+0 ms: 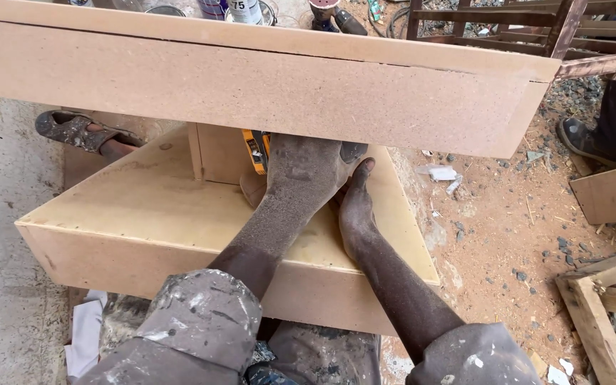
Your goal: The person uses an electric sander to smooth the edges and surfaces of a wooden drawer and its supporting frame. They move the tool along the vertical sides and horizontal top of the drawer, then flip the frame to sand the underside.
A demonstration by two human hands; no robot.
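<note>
Fibreboard fills our view: a pale brown box frame [144,214] lies on the ground under a long board edge [251,85]. At far left we see a sandalled foot [80,132]. Our dust-coated left hand [304,171] is closed around a yellow and black tool [257,150], mostly hidden beneath the board. Just beside it, our right hand [354,207] rests flat and narrow on the frame's inner panel, thumb up. White cans with coloured labels [240,8] stand beyond. Wooden offcuts [597,306] lie right.
</note>
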